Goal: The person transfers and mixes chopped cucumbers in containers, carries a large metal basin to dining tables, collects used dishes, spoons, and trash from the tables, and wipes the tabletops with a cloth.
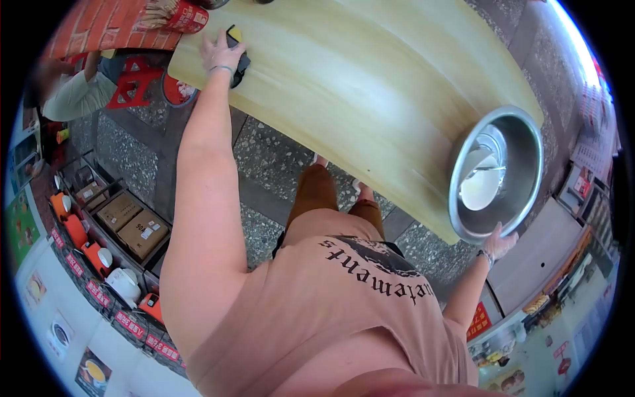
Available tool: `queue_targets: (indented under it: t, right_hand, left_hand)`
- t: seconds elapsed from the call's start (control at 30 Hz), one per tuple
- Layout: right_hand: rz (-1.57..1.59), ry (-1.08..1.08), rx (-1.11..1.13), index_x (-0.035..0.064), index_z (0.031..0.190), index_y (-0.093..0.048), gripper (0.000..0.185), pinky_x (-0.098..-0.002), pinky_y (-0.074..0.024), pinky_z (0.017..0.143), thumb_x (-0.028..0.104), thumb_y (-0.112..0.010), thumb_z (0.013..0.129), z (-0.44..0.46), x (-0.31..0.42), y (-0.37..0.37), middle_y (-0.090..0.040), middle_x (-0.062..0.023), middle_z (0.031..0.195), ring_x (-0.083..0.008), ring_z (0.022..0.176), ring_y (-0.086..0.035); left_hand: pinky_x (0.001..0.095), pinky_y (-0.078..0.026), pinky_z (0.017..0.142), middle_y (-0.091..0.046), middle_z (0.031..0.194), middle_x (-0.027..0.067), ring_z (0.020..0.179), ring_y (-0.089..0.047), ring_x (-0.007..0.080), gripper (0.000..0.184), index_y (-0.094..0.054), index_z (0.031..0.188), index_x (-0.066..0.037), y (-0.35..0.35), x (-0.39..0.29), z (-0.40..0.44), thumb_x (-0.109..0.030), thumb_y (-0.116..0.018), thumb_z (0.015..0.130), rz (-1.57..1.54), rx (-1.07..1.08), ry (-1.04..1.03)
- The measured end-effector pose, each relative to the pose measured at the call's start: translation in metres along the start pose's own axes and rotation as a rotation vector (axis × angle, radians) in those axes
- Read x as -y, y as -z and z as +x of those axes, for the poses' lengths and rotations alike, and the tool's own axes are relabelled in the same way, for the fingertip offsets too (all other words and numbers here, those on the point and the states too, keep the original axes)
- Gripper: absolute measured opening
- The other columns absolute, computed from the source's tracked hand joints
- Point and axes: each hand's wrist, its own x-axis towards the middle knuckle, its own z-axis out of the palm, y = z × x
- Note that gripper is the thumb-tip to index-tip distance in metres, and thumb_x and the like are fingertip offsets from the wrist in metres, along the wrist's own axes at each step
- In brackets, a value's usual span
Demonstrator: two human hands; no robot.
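At the table's far left end, my left hand (222, 54) presses down on a dark, limp cloth (241, 66) with a yellow patch. The fingers lie over its left side, and part of it is hidden under the palm. My right hand (499, 243) grips the near rim of a large stainless steel basin (461, 210), thumb and fingers around the edge. Thin clear gloves seem to cover both hands. Inside the basin are white bowls (480, 188) and a slim metal utensil (488, 168). The basin sits at the right end of the pale yellow table (344, 79).
A red container of chopsticks (188, 16) stands by the brick wall (99, 26). Below the table's left end is a red-lined bin (177, 91). Another person (79, 92) is near red stools (137, 79). Cardboard boxes (142, 233) fill a rack on the left.
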Motion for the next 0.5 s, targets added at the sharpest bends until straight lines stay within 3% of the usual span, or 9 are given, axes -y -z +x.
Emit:
queue_targets:
  t: [0.03,0.07,0.1,0.13,0.2,0.37,0.43,0.5]
  right_hand:
    - [-0.098,-0.109,-0.039,-0.0066,0.126,-0.044,0.073,-0.0427,-0.0365,0.102,0.042,-0.069,0.078,-0.006,-0.023,-0.004,-0.048,-0.0261,0.126,-0.0371,0.119,-0.047]
    - [-0.198,-0.217,-0.079,-0.0069,0.124,-0.045,0.075,-0.0434,-0.0384,0.100,0.046,-0.070,0.076,-0.010,-0.042,-0.008,-0.050,-0.0260,0.123,-0.0374,0.116,-0.049]
    - [-0.218,-0.219,-0.066,-0.0069,0.124,-0.045,0.075,-0.0434,-0.0384,0.100,0.046,-0.070,0.076,-0.010,-0.053,-0.010,-0.050,-0.0260,0.123,-0.0374,0.116,-0.049]
    - [-0.134,-0.399,-0.027,-0.0067,0.123,-0.046,0.077,-0.0443,-0.0402,0.097,0.048,-0.071,0.074,-0.010,-0.063,-0.012,-0.053,-0.0266,0.118,-0.0384,0.112,-0.051]
    - [0.095,-0.637,0.054,-0.0062,0.118,-0.049,0.075,-0.0465,-0.0445,0.089,0.049,-0.072,0.073,-0.020,-0.055,-0.007,-0.058,-0.0292,0.107,-0.0417,0.100,-0.057]
    - [0.645,-0.885,0.036,-0.0075,0.117,-0.046,0.067,-0.0364,-0.0520,0.072,0.041,-0.071,0.077,-0.040,-0.038,-0.018,-0.059,-0.0178,0.098,-0.0266,0.083,-0.060]
    - [0.947,-1.060,0.289,-0.0014,0.112,-0.051,0.051,-0.0351,-0.0537,0.072,0.034,-0.069,0.080,-0.038,-0.045,-0.018,-0.060,-0.0129,0.103,-0.0227,0.087,-0.062]
    - [1.257,-1.268,0.291,0.0077,0.108,-0.058,0.031,-0.0363,-0.0553,0.079,0.027,-0.064,0.084,-0.042,-0.054,-0.030,-0.064,-0.0056,0.104,-0.0224,0.093,-0.063]
  left_hand:
    - [0.0446,-0.032,0.105,-0.034,0.140,0.0228,0.128,-0.032,0.0415,0.066,-0.045,0.134,-0.020,0.001,0.001,-0.003,-0.044,-0.065,0.076,0.030,-0.058,-0.105]
    - [0.0450,-0.030,0.106,-0.033,0.142,0.0234,0.128,-0.031,0.0423,0.069,-0.044,0.135,-0.015,0.014,-0.009,-0.008,-0.042,-0.066,0.075,-0.020,0.060,-0.199]
    - [0.0450,-0.030,0.106,-0.033,0.142,0.0234,0.128,-0.031,0.0423,0.069,-0.044,0.135,-0.015,0.001,0.003,-0.007,-0.042,-0.066,0.075,-0.020,0.083,-0.203]
    - [0.0451,-0.030,0.106,-0.033,0.141,0.0237,0.128,-0.032,0.0420,0.068,-0.045,0.134,-0.014,-0.020,0.020,-0.002,-0.041,-0.066,0.075,-0.156,0.065,-0.292]
    - [0.0468,-0.032,0.104,-0.037,0.137,0.0249,0.125,-0.036,0.0417,0.065,-0.048,0.130,-0.009,-0.019,0.019,-0.008,-0.036,-0.067,0.074,-0.309,0.027,-0.396]
    - [0.0490,-0.034,0.101,-0.042,0.134,0.0236,0.120,-0.041,0.0426,0.061,-0.049,0.127,-0.008,0.006,-0.022,-0.077,-0.031,-0.067,0.074,-0.249,0.018,-0.536]
    - [0.0513,-0.034,0.101,-0.040,0.135,0.0226,0.121,-0.040,0.0422,0.063,-0.048,0.129,-0.009,0.007,-0.046,-0.110,-0.030,-0.067,0.072,-0.254,0.071,-0.630]
    - [0.0530,-0.033,0.101,-0.040,0.135,0.0218,0.122,-0.039,0.0412,0.063,-0.048,0.128,-0.009,0.006,-0.079,-0.153,-0.029,-0.067,0.072,-0.318,0.097,-0.734]
